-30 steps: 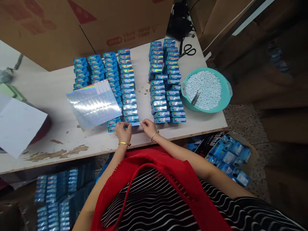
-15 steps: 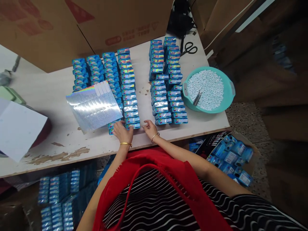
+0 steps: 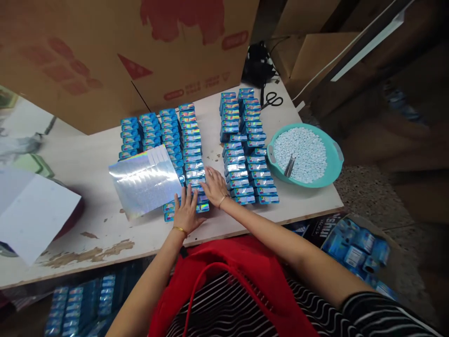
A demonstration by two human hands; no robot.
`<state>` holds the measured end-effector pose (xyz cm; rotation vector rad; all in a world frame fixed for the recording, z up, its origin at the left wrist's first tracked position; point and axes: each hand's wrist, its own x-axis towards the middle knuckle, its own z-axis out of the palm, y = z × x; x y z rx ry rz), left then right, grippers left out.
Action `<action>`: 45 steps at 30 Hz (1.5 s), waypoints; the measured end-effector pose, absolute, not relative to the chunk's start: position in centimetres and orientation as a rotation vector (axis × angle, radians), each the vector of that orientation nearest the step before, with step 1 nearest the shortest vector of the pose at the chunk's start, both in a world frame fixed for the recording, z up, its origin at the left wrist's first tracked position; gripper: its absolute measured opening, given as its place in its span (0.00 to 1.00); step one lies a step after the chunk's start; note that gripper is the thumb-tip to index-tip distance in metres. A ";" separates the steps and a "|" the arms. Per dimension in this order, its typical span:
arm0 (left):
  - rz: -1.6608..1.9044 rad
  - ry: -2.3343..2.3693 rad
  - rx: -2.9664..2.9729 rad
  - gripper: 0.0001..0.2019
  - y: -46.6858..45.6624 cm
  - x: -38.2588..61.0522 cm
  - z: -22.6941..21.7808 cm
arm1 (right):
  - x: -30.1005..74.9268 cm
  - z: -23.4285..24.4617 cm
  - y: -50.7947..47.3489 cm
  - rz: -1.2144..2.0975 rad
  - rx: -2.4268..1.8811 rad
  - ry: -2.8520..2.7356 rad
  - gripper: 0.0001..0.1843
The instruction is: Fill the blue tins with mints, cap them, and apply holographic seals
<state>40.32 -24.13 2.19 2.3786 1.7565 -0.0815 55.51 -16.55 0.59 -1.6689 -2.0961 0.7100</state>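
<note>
My left hand lies with fingers spread over the near end of a column of small blue boxes. It is beside a shiny silver sticker sheet, which rests across the left columns and carries a few pale strips at its top corner. Against the right side of the same column is my right hand, its fingers stretched out over the boxes' edge. Neither hand appears to hold anything. Two further columns of blue boxes stand to the right, with shiny labels on their top faces.
A turquoise basin of white pellets, with metal tongs in it, stands at the table's right end. Black scissors lie behind it. A large cardboard box blocks the back. White paper is at left; an open carton of blue packs sits below right.
My right hand has moved from the gap between the columns up onto the left group's right edge. My left hand's fingers have spread out. The camera view has tilted upward.
</note>
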 end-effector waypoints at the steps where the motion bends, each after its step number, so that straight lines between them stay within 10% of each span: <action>1: -0.161 1.730 2.401 0.53 -23.4 40.1 2.1 | 54.5 0.9 -14.3 0.658 -1.640 -2.166 0.35; 29: -0.163 1.493 2.225 0.56 -19.6 47.8 0.6 | 55.3 -1.8 -2.1 0.495 -1.644 -2.417 0.34; 34: 0.009 1.606 2.328 0.35 -12.1 42.1 3.4 | 53.0 0.2 5.2 0.484 -1.618 -2.334 0.34; 45: -0.318 1.905 2.389 0.37 6.7 37.0 -1.6 | 45.3 -2.3 18.3 0.517 -1.553 -2.389 0.29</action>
